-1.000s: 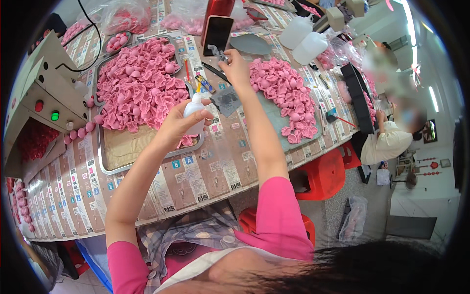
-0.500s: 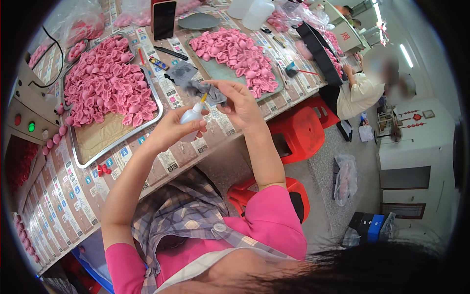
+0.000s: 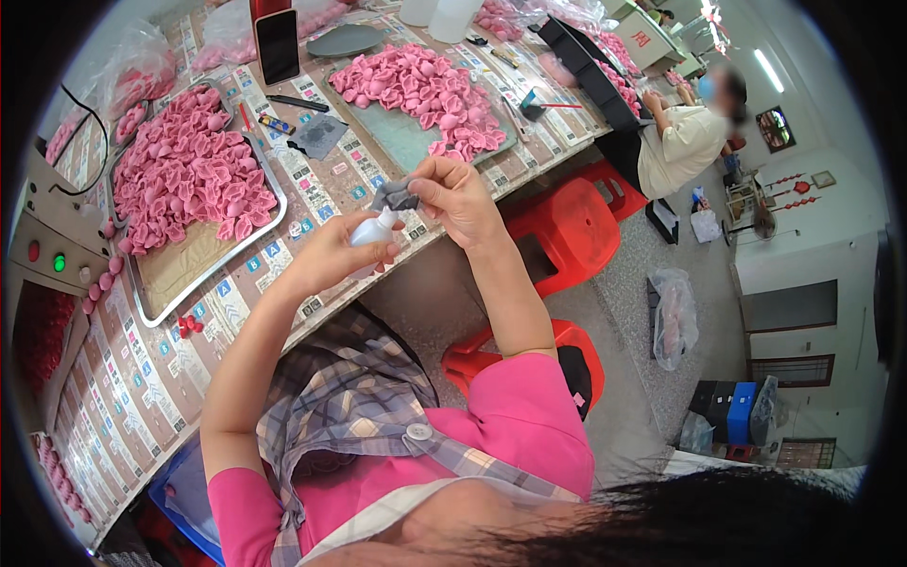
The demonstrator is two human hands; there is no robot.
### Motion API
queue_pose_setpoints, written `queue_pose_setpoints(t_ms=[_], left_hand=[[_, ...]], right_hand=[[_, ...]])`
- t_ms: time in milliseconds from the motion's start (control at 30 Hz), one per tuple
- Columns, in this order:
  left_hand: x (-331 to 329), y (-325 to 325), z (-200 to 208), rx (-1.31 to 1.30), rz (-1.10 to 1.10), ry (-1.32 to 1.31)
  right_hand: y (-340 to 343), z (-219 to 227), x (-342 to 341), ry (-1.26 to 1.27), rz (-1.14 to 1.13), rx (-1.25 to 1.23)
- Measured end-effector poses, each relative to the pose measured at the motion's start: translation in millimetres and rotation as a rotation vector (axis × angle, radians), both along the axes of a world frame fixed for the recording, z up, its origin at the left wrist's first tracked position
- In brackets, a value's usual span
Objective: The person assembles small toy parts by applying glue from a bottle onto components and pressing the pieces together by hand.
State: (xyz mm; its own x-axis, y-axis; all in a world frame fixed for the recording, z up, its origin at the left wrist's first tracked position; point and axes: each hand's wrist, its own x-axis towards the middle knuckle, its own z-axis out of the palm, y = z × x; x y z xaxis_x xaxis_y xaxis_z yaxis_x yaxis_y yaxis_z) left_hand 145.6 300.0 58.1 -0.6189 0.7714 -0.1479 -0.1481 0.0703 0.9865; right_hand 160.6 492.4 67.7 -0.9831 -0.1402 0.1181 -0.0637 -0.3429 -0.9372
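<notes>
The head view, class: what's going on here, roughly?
A person's left hand holds a small, translucent white plastic bottle, while the right hand pinches a crumpled grey cloth at its top, hiding the tip. Both are by the near edge of a pattern-covered table. On it, pink petal-shaped pieces lie heaped in a silver metal tray to the left and a grey-green tray farther right.

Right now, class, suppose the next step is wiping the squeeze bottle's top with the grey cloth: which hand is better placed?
Probably the right hand: it pinches the grey cloth right by the top of the squeeze bottle, while the left hand is occupied gripping the bottle's body.
</notes>
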Motion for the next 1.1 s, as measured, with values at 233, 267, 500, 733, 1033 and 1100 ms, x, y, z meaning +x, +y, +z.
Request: queue_pose_setpoints(t_ms=[233, 267, 500, 733, 1033, 1100], left_hand=[[4.5, -7.9, 9.1, -0.032, 0.055, 0.07], [4.6, -9.4, 9.0, -0.032, 0.058, 0.069], [3.4, -15.7, 11.7, 0.008, 0.069, 0.047], [-4.9, -31.0, 0.4, -0.026, 0.093, 0.028], [-8.9, -102.3, -26.0, 0.074, 0.392, -0.028], [-0.5, -118.4, -38.4, 0.072, 0.499, -0.025]], right_hand=[[24.2, -9.3, -6.7, 0.005, -0.308, -0.429], [16.6, -16.1, -4.2, -0.052, -0.285, -0.401], [-16.0, -16.7, 0.0, -0.083, -0.107, -0.511], [-38.6, -7.1, -8.0, -0.048, -0.111, -0.079], [-71.4, -45.2, -192.5, 0.168, -0.334, 0.488], [-76.7, -75.2, -245.7, 0.197, -0.355, 0.62]])
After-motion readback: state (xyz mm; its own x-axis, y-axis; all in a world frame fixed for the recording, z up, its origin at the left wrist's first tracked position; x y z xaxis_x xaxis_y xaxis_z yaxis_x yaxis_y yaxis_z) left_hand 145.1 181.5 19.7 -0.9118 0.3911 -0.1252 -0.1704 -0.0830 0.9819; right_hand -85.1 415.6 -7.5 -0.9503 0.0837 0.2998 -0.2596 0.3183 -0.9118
